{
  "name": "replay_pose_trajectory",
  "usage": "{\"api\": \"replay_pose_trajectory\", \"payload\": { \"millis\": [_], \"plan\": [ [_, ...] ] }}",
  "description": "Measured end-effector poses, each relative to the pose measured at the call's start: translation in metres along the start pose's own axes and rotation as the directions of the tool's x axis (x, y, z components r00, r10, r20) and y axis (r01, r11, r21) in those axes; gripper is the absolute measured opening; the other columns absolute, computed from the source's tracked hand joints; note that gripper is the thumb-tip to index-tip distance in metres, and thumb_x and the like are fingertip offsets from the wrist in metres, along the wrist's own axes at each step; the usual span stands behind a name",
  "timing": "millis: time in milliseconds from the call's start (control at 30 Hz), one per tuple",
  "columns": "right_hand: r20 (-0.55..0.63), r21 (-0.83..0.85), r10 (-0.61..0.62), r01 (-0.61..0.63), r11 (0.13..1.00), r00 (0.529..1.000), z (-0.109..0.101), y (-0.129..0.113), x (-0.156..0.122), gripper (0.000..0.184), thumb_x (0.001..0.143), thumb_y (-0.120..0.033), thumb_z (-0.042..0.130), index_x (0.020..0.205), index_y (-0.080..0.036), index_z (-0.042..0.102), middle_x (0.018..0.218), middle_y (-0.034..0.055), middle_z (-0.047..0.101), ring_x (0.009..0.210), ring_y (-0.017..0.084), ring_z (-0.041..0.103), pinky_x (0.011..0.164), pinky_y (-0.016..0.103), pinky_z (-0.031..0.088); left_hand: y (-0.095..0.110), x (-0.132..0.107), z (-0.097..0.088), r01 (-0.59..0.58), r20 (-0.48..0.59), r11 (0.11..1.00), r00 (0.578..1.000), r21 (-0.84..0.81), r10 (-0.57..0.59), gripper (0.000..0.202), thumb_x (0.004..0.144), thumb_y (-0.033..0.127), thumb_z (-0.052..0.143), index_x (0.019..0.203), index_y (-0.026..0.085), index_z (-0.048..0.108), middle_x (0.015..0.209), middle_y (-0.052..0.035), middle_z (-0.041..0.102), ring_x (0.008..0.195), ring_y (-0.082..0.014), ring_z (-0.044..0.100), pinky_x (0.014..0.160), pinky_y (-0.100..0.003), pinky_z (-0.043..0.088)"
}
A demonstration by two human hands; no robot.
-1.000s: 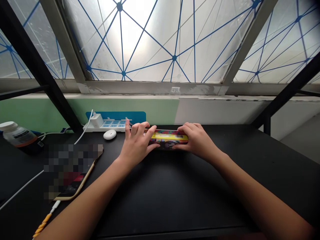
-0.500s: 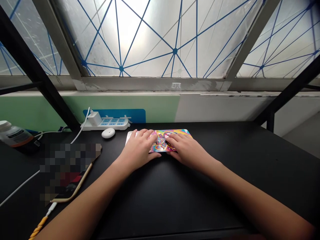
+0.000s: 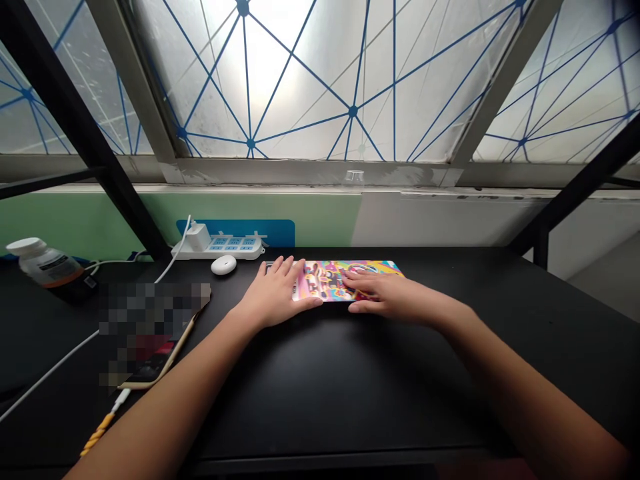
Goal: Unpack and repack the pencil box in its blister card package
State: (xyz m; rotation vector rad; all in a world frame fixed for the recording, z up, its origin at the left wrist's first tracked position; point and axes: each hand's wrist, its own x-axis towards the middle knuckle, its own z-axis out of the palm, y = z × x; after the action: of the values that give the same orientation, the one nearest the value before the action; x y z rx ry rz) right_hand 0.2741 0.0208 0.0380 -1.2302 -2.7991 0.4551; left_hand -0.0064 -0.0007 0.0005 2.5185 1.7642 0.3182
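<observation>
While left hand covers box, charger sits beyond.

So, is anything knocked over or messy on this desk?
The white-capped bottle at the far left looks tipped, leaning over rather than standing upright. Nothing else stands out: the colourful box lies flat on the desk under the left hand and right hand.

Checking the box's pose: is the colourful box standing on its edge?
No, the colourful box lies flat on the black table, printed face up, under the left hand and right hand.
</observation>
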Motion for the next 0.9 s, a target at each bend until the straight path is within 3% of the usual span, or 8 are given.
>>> {"api": "replay_pose_trajectory", "payload": {
  "millis": [133, 200, 300, 400, 500, 633, 733, 900],
  "plan": [
    [-0.054, -0.017, 0.153, -0.154, 0.988, 0.987, -0.015, 0.020, -0.008, 0.050, 0.092, -0.066, 0.049, 0.120, -0.033, 0.073, 0.128, 0.0037, 0.070, 0.121, 0.034, 0.062, 0.097, 0.049, 0.050, 0.000, 0.000, -0.001, -0.002, 0.018, 1.000, 1.000, -0.001, 0.002, 0.101, 0.082, 0.088, 0.030, 0.158, 0.022, 0.025, 0.163, -0.0169, 0.026, 0.151, -0.0385, 0.019, 0.116, -0.064, 0.018],
    [-0.161, -0.103, 0.133, -0.150, 0.983, 0.978, -0.009, 0.015, -0.002, 0.046, 0.094, -0.062, 0.047, 0.112, -0.031, 0.076, 0.122, 0.0067, 0.073, 0.114, 0.035, 0.065, 0.096, 0.052, 0.050, 0.000, 0.000, -0.002, -0.009, 0.020, 1.000, 1.000, 0.004, 0.009, 0.099, 0.083, 0.087, 0.030, 0.157, 0.022, 0.026, 0.163, -0.0173, 0.025, 0.151, -0.0389, 0.018, 0.116, -0.065, 0.018],
    [-0.263, -0.207, -0.035, -0.021, 0.978, 0.964, 0.014, -0.006, 0.013, 0.056, 0.096, -0.060, 0.045, 0.135, -0.024, 0.062, 0.144, 0.0135, 0.057, 0.133, 0.035, 0.051, 0.107, 0.055, 0.040, 0.001, -0.001, -0.006, -0.039, 0.005, 0.999, 0.999, 0.009, 0.039, 0.096, 0.085, 0.085, 0.030, 0.157, 0.023, 0.027, 0.164, -0.0172, 0.022, 0.152, -0.0390, 0.013, 0.116, -0.066, 0.015],
    [-0.232, -0.236, -0.155, 0.099, 0.967, 0.960, 0.041, -0.023, 0.026, 0.081, 0.090, -0.071, 0.047, 0.155, -0.023, 0.034, 0.161, 0.0143, 0.031, 0.149, 0.036, 0.025, 0.116, 0.058, 0.028, 0.002, -0.002, -0.006, -0.091, -0.016, 0.996, 0.996, -0.017, 0.091, 0.089, 0.090, 0.080, 0.029, 0.158, 0.022, 0.024, 0.165, -0.0153, 0.018, 0.153, -0.0354, 0.010, 0.117, -0.062, 0.017],
    [-0.207, -0.231, -0.172, 0.123, 0.965, 0.963, 0.051, -0.025, 0.030, 0.085, 0.089, -0.072, 0.048, 0.158, -0.027, 0.026, 0.162, 0.0112, 0.028, 0.151, 0.035, 0.018, 0.118, 0.060, 0.022, 0.002, -0.001, -0.002, -0.111, 0.005, 0.993, 0.994, -0.037, 0.111, 0.088, 0.091, 0.078, 0.031, 0.158, 0.021, 0.024, 0.165, -0.0152, 0.020, 0.153, -0.0347, 0.013, 0.117, -0.059, 0.019],
    [-0.116, -0.154, -0.092, 0.074, 0.985, 0.989, 0.034, -0.009, 0.020, 0.080, 0.091, -0.068, 0.050, 0.157, -0.031, 0.025, 0.163, 0.0068, 0.027, 0.151, 0.034, 0.018, 0.119, 0.060, 0.022, -0.003, 0.003, 0.000, -0.090, 0.052, 0.993, 0.994, -0.073, 0.094, 0.086, 0.092, 0.077, 0.029, 0.159, 0.022, 0.021, 0.164, -0.0124, 0.021, 0.152, -0.0331, 0.016, 0.119, -0.058, 0.018],
    [-0.061, -0.112, -0.055, 0.048, 0.993, 0.997, 0.022, 0.009, 0.009, 0.077, 0.089, -0.063, 0.058, 0.155, -0.029, 0.035, 0.163, 0.0071, 0.029, 0.150, 0.034, 0.023, 0.119, 0.057, 0.026, -0.012, 0.005, -0.004, -0.070, 0.081, 0.993, 0.994, -0.100, 0.078, 0.083, 0.093, 0.076, 0.025, 0.158, 0.023, 0.026, 0.165, -0.0101, 0.021, 0.153, -0.0310, 0.015, 0.119, -0.057, 0.017],
    [-0.220, -0.132, -0.055, 0.026, 0.991, 0.974, 0.034, 0.039, -0.007, 0.054, 0.096, -0.028, 0.047, 0.150, -0.028, 0.044, 0.157, 0.0084, 0.041, 0.146, 0.030, 0.034, 0.116, 0.054, 0.036, -0.028, 0.003, -0.013, -0.050, 0.102, 0.993, 0.993, -0.111, 0.061, 0.080, 0.092, 0.078, 0.028, 0.152, 0.027, 0.039, 0.164, -0.0093, 0.024, 0.152, -0.0313, 0.018, 0.119, -0.058, 0.017]
  ]
}}
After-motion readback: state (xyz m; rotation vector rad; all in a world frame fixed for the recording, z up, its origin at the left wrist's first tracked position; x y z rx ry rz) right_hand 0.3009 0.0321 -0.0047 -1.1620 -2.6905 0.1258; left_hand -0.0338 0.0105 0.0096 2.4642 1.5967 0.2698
